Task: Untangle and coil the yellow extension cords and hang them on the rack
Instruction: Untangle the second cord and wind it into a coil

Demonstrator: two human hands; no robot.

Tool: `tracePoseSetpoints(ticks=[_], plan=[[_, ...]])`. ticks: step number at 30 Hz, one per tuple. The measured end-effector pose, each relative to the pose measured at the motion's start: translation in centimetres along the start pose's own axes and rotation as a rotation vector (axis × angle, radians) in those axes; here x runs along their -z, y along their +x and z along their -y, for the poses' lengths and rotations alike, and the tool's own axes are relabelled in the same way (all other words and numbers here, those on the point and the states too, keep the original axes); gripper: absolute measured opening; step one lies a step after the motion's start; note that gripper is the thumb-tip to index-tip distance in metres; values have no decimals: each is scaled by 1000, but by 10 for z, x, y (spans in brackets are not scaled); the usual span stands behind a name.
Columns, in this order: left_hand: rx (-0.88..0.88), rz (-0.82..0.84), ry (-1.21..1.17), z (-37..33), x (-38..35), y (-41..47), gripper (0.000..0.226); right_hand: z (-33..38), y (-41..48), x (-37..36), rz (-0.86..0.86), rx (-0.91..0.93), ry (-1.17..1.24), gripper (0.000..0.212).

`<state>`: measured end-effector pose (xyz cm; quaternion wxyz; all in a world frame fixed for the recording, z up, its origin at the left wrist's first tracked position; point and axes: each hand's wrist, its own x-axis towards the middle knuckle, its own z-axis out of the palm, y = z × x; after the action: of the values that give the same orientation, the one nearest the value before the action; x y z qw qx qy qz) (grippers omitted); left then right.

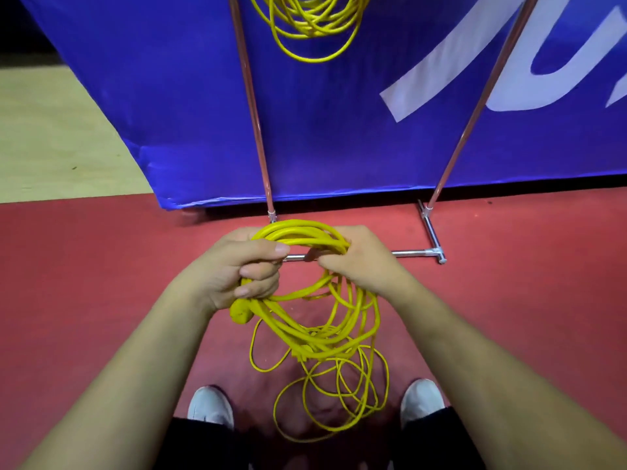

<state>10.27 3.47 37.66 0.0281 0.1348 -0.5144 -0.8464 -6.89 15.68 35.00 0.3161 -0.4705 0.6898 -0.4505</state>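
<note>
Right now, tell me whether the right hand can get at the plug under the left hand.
Probably yes: the plug hangs bare just below the left hand, but the right hand must first release the cord bundle.

Sports hall or event venue.
Red mat floor fills the lower frame, pale wood boards at upper left, blue banner with large white lettering above.

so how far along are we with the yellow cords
Done: one coiled cord hangs up between the rack poles. In hand: the left hand and right hand grip the second cord, partly coiled. Left: its loose loops dangle tangled above the floor; they need coiling, then hanging.
</note>
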Motion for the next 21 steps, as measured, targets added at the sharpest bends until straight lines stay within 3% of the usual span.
tracePoseSetpoints(ticks=[2, 5, 10, 14, 18, 21], plan=[[-4, -150, 168, 7, 11, 5, 26, -9, 8, 8, 21, -48, -85, 5], [-13, -305, 637, 1, 22, 11, 24, -22, 14, 16, 41, -97, -167, 5], [-74, -351, 949, -5, 31, 16, 19, -29, 21, 21, 26, -127, -233, 6], [-17, -404, 824, -6, 35, 20, 21, -33, 25, 29, 31, -119, -193, 2], [90, -289, 311, -2, 32, 24, 18, -33, 28, 22, 32, -119, -152, 15], [202, -224, 321, -6, 37, 21, 12, -29, 31, 25, 49, -150, -110, 22]])
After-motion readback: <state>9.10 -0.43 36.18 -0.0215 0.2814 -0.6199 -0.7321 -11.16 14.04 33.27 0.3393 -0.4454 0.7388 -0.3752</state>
